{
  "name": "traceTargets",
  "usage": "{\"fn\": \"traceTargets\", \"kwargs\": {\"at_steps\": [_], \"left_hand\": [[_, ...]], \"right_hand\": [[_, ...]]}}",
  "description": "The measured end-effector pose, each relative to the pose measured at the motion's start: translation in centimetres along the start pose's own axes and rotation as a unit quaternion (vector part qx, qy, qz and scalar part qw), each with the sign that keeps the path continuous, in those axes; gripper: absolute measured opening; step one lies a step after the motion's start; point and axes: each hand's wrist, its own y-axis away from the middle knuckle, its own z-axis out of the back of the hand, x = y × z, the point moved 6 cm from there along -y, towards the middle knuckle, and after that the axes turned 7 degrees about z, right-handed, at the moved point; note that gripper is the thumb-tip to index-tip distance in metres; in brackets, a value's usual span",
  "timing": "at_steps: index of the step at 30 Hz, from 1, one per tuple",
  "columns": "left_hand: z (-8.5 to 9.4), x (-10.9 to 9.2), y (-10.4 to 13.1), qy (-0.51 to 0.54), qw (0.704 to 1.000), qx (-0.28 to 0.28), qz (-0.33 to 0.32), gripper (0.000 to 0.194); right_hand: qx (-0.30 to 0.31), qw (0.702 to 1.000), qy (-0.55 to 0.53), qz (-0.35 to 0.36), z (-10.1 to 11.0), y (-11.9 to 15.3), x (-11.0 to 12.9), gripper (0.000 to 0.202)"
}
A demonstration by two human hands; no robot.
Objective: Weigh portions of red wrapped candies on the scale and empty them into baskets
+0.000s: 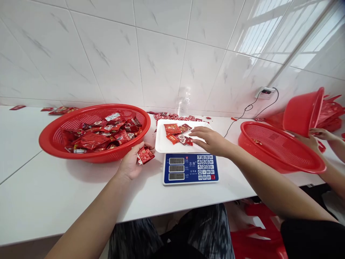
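My left hand (pixel 132 160) is closed around a red printed packet (pixel 146 155), between the basket and the scale. Over the right side of the scale's white pan (pixel 161 144), my right hand (pixel 208 141) has its fingers apart, with the fingertips close to several small red packets (pixel 172 128) lying there; whether they touch cannot be made out. Below the pan, the blue panel of the digital scale (pixel 191 169) shows number keys and three displays. A red perforated basket (pixel 94 157) at the left holds a heap of red packets (pixel 94 138).
On the right stands another red basket (pixel 280 158) with a few small pieces inside. Beyond it, another person's hands hold a tilted red tub (pixel 302 111). Loose packets (pixel 172 117) lie along the tiled wall. A cable runs from the socket (pixel 265 92). Below is a red stool (pixel 258 230).
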Motion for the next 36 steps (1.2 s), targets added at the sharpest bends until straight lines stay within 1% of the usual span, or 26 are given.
{"fn": "traceTargets", "kwargs": {"at_steps": [5, 8, 11, 14, 16, 20, 22, 26, 30, 36], "left_hand": [[0.0, -0.1, 0.0, -0.002, 1.0, -0.014, -0.006, 0.019], [0.1, -0.2, -0.1, -0.007, 1.0, -0.014, -0.016, 0.02], [0.1, -0.2, 0.0, -0.001, 1.0, -0.013, -0.013, 0.02], [0.1, -0.1, 0.0, 0.003, 1.0, -0.008, -0.003, 0.02], [0.1, -0.2, 0.0, 0.0, 1.0, -0.009, -0.005, 0.019], [0.2, -0.3, 0.0, 0.003, 1.0, -0.016, -0.006, 0.019], [0.2, -0.2, 0.1, 0.007, 1.0, -0.014, -0.001, 0.019], [0.0, -0.1, 0.1, 0.017, 1.0, -0.004, 0.005, 0.017], [0.0, -0.2, 0.2, 0.014, 1.0, -0.008, 0.002, 0.018], [0.1, -0.3, 0.3, 0.005, 1.0, -0.013, -0.007, 0.018]], "right_hand": [[0.037, 0.998, 0.017, -0.055, -0.5, 1.5, -1.9, 0.026], [0.056, 0.995, 0.023, -0.074, -0.8, 1.8, -2.3, 0.024], [0.072, 0.995, 0.024, -0.066, -1.2, 1.5, -2.2, 0.024], [0.097, 0.995, 0.014, -0.037, -2.2, 0.9, -1.9, 0.022], [0.107, 0.994, 0.016, -0.032, -2.8, 0.3, -1.9, 0.022], [0.079, 0.993, 0.061, -0.066, -2.9, -0.6, -2.4, 0.032], [0.066, 0.992, 0.066, -0.079, -2.7, -0.9, -2.6, 0.031], [0.077, 0.991, 0.07, -0.079, -3.0, -1.0, -2.8, 0.025], [0.092, 0.991, 0.074, -0.063, -3.7, -1.2, -2.7, 0.027], [0.073, 0.989, 0.078, -0.103, -3.0, -1.3, -2.9, 0.032]]}}
